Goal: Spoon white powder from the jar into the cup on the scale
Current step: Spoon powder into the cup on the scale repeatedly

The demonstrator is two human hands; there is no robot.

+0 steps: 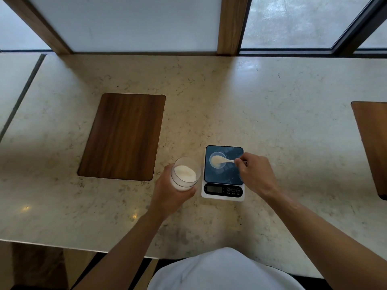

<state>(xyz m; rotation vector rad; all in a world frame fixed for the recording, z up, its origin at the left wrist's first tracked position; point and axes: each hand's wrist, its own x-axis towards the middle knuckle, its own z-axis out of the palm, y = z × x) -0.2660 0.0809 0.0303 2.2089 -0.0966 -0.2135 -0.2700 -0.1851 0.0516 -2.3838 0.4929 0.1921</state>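
A clear jar (185, 174) of white powder is tilted a little in my left hand (170, 192), just left of the scale. The small digital scale (223, 173) has a dark glass top and a white base. On it stands a small clear cup (216, 160). My right hand (254, 171) pinches the handle of a white spoon (221, 161), whose bowl lies over the cup with powder in it.
A dark wooden inlay panel (122, 137) sits in the marble counter (272, 114) to the left of the jar. Another wooden panel (371, 143) lies at the right edge. Windows with wooden posts run along the counter's far side.
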